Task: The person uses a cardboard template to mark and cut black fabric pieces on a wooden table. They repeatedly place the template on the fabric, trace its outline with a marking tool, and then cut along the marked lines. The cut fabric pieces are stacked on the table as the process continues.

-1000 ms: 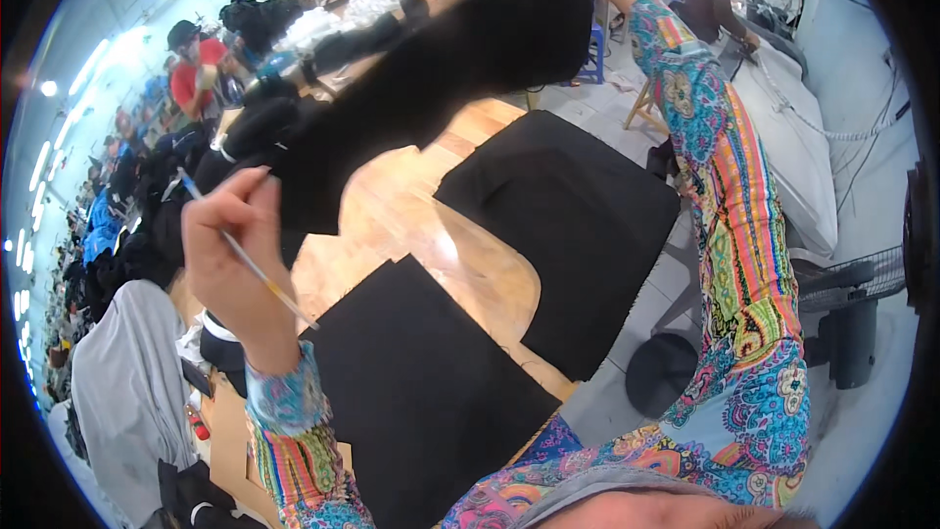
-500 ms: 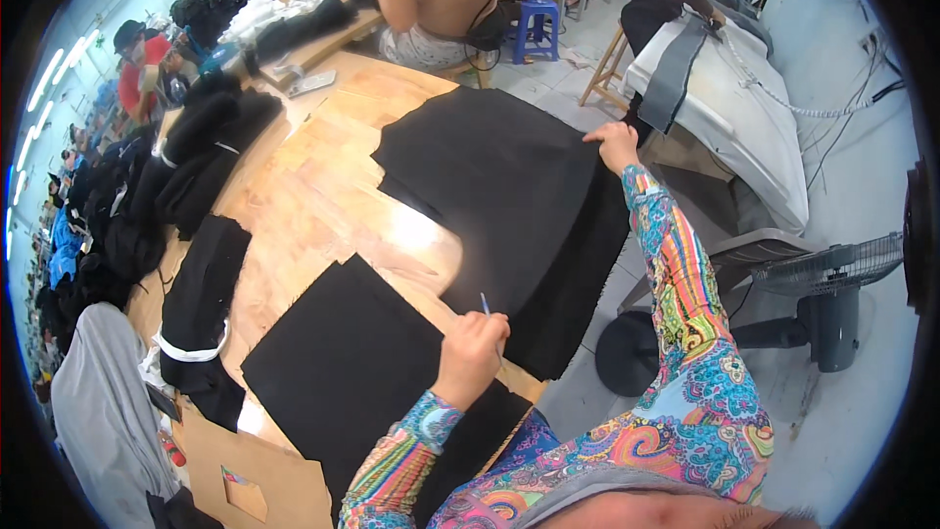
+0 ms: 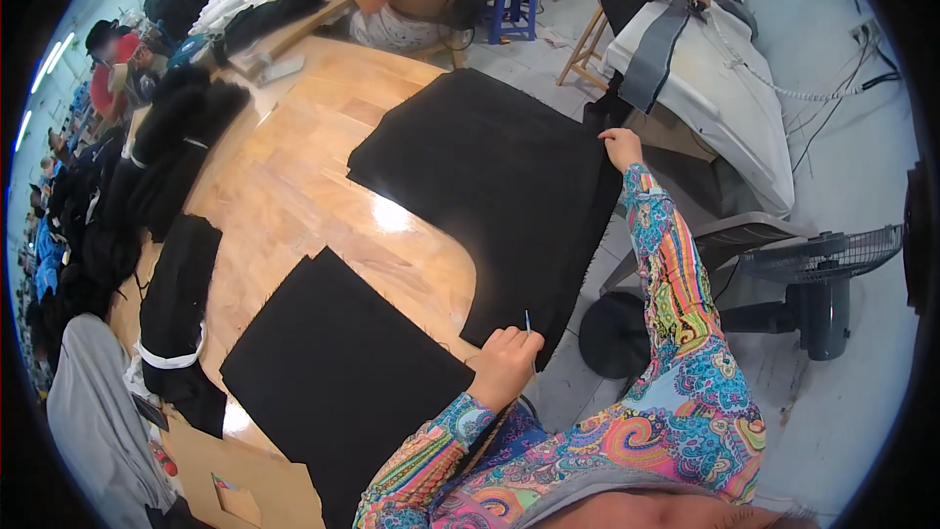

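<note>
A large black fabric panel (image 3: 490, 176) with a curved cutout lies across the right side of the wooden table, its right side reaching the table edge. My right hand (image 3: 622, 147) pinches its far right corner. Down at the panel's near corner, my left hand (image 3: 504, 367) is closed around a thin pen-like stick (image 3: 528, 321) with a blue tip, its fingers against the cloth. Whether those fingers also grip the cloth is hidden. A second black fabric piece (image 3: 343, 353) with frayed edges lies flat to the left of my left hand.
Black cloth bundles, one tied with a white band (image 3: 171, 360), line the table's left side. A brown cardboard template (image 3: 201, 500) lies near left. A fan (image 3: 822, 284) and a chair (image 3: 725, 235) stand to the right. Other people work beyond the table (image 3: 284, 171).
My left hand has moved right with the stick, to the panel's near corner. The panel's right side now lies more evenly, covering the layer that stuck out. The view has shifted slightly.
</note>
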Available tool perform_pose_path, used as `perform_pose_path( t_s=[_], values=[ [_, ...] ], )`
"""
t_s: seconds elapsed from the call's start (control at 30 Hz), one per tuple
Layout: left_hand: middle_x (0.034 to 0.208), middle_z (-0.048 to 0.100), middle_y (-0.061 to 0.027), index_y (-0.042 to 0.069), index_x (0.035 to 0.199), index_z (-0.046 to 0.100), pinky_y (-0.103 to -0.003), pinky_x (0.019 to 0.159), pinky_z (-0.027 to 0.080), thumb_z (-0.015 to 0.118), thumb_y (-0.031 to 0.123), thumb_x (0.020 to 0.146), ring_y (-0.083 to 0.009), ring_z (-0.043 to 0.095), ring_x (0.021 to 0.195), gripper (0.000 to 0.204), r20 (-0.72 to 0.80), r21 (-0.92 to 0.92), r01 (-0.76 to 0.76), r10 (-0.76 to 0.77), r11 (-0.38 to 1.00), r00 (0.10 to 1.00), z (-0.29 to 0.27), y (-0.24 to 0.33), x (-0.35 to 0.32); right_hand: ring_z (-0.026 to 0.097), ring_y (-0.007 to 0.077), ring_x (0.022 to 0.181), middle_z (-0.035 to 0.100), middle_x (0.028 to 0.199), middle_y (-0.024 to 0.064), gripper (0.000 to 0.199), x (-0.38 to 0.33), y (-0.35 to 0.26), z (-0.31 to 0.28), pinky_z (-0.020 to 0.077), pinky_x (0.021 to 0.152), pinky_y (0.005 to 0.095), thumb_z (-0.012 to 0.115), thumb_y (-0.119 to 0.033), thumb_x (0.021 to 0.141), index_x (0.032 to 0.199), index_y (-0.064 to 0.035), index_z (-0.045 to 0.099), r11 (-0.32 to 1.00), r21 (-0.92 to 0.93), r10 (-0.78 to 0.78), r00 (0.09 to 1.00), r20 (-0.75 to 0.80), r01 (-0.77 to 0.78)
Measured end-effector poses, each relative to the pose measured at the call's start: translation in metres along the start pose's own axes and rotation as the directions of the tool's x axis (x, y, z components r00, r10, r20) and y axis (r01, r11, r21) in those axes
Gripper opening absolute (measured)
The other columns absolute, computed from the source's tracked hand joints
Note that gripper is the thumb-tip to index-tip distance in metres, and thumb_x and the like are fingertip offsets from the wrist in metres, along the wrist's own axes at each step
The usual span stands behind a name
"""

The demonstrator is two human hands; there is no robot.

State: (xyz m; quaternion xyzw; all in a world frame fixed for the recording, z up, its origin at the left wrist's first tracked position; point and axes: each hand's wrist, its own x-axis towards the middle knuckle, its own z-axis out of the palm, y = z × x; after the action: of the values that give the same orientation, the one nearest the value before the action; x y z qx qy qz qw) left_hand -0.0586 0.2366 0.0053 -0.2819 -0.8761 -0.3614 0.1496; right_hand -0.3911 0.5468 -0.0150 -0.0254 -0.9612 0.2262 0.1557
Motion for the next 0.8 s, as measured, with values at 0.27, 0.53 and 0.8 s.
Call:
perform_pose_path(
  t_s=[0.27,0.53,0.8],
  values=[
    [0.064,0.051,-0.0040,0.009,0.074,0.052,-0.032,0.060,0.040,0.062,0.003,0.070,-0.0200,0.052,0.066,0.012,-0.011,0.027,0.012,-0.012,1.000,1.000,0.000,0.005,0.000,0.064,0.0309,0.085,0.067,0.086,0.0144,0.019,-0.004,0.024,-0.003,0.0488,0.079,0.0384,0.059,-0.022,0.078,0.084,-0.0086,0.072,0.984,0.087,0.165,0.983,-0.082,-0.158],
    [0.070,0.054,-0.0039,0.008,0.078,0.052,-0.034,0.063,0.040,0.064,0.003,0.068,-0.0210,0.053,0.072,0.016,0.026,0.104,0.075,-0.078,0.992,0.997,0.002,0.016,-0.004,0.063,0.0289,0.093,0.067,0.095,0.0139,0.036,-0.016,-0.008,-0.013,0.0472,0.083,0.0374,0.072,-0.037,0.072,0.095,-0.0091,0.070,0.940,-0.119,0.321,0.947,-0.005,-0.319],
    [0.066,0.051,-0.0044,0.009,0.076,0.053,-0.035,0.060,0.041,0.062,-0.002,0.067,-0.0220,0.053,0.069,0.016,-0.053,-0.055,0.141,-0.144,0.989,0.988,-0.002,0.018,-0.002,0.061,0.0313,0.087,0.064,0.091,0.0115,0.026,-0.029,-0.031,-0.010,0.0468,0.078,0.0417,0.070,-0.030,0.073,0.092,-0.0128,0.070,0.951,-0.192,0.181,0.940,-0.291,-0.242]
  ],
)
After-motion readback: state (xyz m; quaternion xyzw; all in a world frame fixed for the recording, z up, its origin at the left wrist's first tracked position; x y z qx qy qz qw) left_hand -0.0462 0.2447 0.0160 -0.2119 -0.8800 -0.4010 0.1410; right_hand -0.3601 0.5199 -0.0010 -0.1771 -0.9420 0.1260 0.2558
